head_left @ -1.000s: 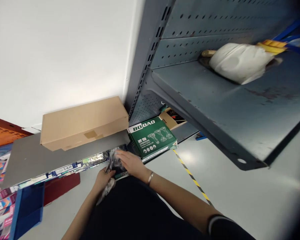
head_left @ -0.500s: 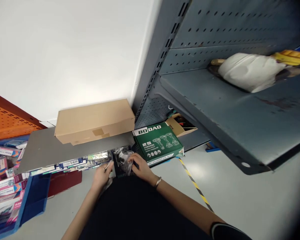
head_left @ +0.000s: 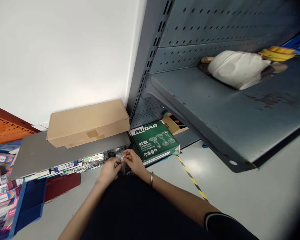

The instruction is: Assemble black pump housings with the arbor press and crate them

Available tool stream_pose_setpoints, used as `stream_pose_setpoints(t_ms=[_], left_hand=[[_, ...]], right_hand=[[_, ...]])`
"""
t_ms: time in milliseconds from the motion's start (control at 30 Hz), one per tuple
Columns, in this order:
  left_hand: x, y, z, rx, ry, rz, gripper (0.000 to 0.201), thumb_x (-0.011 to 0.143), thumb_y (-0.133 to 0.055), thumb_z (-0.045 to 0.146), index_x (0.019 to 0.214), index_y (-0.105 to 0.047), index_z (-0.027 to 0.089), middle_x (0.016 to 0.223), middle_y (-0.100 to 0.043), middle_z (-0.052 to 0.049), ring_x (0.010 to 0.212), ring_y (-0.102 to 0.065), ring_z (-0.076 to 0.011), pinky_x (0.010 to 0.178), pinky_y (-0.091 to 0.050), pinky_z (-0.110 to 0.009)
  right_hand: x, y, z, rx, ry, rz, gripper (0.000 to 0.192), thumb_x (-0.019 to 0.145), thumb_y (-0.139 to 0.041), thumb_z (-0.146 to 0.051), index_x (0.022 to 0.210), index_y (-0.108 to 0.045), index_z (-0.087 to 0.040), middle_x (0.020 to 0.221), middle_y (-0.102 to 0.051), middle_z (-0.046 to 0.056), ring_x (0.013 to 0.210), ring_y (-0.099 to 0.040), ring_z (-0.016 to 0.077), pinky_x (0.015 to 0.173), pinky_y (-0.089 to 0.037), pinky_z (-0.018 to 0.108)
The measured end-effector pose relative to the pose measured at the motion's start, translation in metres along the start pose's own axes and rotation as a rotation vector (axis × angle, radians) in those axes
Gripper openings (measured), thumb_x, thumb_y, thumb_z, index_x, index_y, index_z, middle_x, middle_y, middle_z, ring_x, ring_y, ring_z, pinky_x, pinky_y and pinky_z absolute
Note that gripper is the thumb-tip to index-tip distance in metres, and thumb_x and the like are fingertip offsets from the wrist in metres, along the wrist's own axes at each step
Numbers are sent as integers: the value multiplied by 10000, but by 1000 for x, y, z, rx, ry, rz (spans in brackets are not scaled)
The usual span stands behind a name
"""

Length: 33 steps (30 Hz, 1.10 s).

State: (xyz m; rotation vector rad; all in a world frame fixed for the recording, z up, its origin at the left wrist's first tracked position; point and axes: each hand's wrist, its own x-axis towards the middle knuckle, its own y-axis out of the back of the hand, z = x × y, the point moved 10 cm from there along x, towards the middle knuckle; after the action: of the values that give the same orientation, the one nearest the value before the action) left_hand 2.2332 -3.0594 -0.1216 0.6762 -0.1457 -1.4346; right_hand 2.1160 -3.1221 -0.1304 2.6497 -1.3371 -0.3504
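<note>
A crumpled clear plastic bag (head_left: 121,156) is held close to my body, at the front edge of the grey shelf. My right hand (head_left: 135,162) pinches the bag's upper right side, fingers pressed together. On its left side my left hand (head_left: 111,169) is closed, with a ring on one finger; its fingertips meet the plastic. What lies inside the bag is too small and covered to make out. Dark wrapped items show just behind the bag. To the right of my hands lies a green BODAO tool box (head_left: 153,141).
A long brown cardboard box (head_left: 90,123) rests on the grey shelf (head_left: 37,151). Left stands a blue bin (head_left: 30,203) of pink-and-white packages. A metal shelf (head_left: 202,100) juts out at upper right, carrying a white cloth-like bundle (head_left: 236,68). Yellow-black tape (head_left: 192,180) marks the floor.
My left hand has moved right and up to the plastic bag, closer to my right hand. My right hand has shifted slightly up and left. The whole view has shifted a little.
</note>
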Motion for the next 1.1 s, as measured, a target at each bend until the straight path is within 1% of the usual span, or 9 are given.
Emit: stream_pose_setpoints(t_ms=[167, 300, 433, 533, 567, 667, 767, 933, 1100], left_hand=[[3, -9, -14, -83, 98, 32, 193, 833, -564, 351, 882, -675, 201, 609, -637, 21, 551, -609, -153, 591, -433, -236], [-1, -9, -16, -142, 134, 34, 227, 838, -537, 397, 852, -654, 203, 478, -533, 64, 412, -521, -127, 487, -377, -214], [-1, -1, -10, -187, 126, 44, 261, 830, -516, 421, 778, -658, 209, 531, -561, 47, 459, -537, -124, 497, -390, -207], [1, 8, -5, -216, 106, 62, 276, 821, -502, 434, 717, -622, 208, 599, -580, 29, 527, -553, -131, 529, -420, -210], [2, 10, -4, -222, 100, 68, 284, 821, -496, 440, 701, -607, 209, 613, -578, 24, 549, -554, -135, 535, -425, -212], [5, 13, 1, -226, 72, 66, 288, 813, -516, 446, 667, -594, 209, 654, -580, 10, 616, -558, -146, 568, -442, -217], [8, 12, 2, -233, 52, 45, 285, 797, -550, 451, 659, -601, 207, 681, -582, 7, 639, -551, -144, 602, -457, -223], [9, 7, -8, -304, 88, -18, 375, 769, -553, 563, 669, -550, 201, 602, -500, 36, 551, -512, -131, 521, -470, -226], [7, 8, -11, -332, 128, -43, 425, 765, -537, 619, 680, -497, 205, 575, -471, 57, 497, -515, -117, 497, -476, -227]], right_hand=[[-1, -1, -8, 31, -8, -21, 226, 868, -554, -230, 1053, -426, -215, 942, -634, 30, 895, -671, 155, 803, -531, 287], [0, 1, -14, -28, -12, -24, 146, 875, -580, -288, 924, -470, -206, 833, -639, 7, 802, -670, 165, 729, -512, 280], [-5, -6, -28, -101, 14, -89, 94, 906, -528, -248, 984, -511, -197, 914, -675, 26, 856, -674, 154, 761, -507, 268], [-11, -16, -39, -183, 37, -167, 272, 819, -665, -242, 1049, -529, -187, 966, -682, 37, 842, -669, 158, 743, -508, 256], [-13, -18, -41, -220, 42, -180, 272, 799, -695, -244, 1021, -550, -182, 941, -680, 37, 823, -662, 163, 737, -503, 260], [-12, -21, -42, -331, 61, -186, 57, 855, -641, -217, 860, -607, -172, 850, -670, 45, 828, -634, 181, 781, -471, 288], [-9, -22, -38, -389, 89, -209, 120, 904, -581, -191, 800, -635, -167, 823, -680, 49, 830, -627, 180, 794, -452, 282], [-9, -29, -32, -402, 133, -282, 262, 952, -513, -201, 729, -648, -170, 744, -689, 25, 730, -627, 143, 739, -451, 234], [-9, -28, -36, -401, 131, -259, 232, 932, -516, -188, 752, -661, -173, 757, -693, 31, 726, -632, 147, 724, -456, 234]])
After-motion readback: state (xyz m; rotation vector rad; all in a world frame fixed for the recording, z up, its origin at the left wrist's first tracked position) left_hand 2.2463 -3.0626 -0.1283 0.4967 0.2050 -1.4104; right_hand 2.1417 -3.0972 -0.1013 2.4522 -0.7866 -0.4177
